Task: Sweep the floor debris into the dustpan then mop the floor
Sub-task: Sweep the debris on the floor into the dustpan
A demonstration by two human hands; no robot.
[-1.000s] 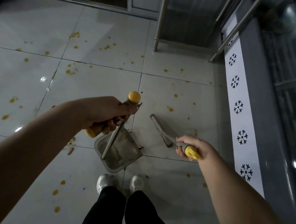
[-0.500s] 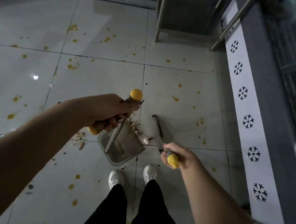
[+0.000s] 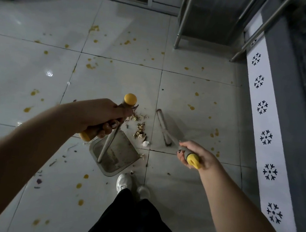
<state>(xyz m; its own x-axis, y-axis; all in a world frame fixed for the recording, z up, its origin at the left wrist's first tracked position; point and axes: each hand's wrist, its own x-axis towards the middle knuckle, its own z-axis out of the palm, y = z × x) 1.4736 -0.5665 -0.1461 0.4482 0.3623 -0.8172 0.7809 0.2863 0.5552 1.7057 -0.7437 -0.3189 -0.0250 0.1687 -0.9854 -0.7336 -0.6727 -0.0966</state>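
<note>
Stained tiles [image 3: 40, 66]; left hand [image 3: 99, 114] clamps upright dustpan handle [image 3: 109, 143], right hand [image 3: 199, 154] broom [image 3: 163, 128], slanting forward.

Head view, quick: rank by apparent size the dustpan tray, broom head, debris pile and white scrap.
Largest: dustpan tray
Next: broom head and debris pile, about alike, unranked
Smallest: white scrap
</note>
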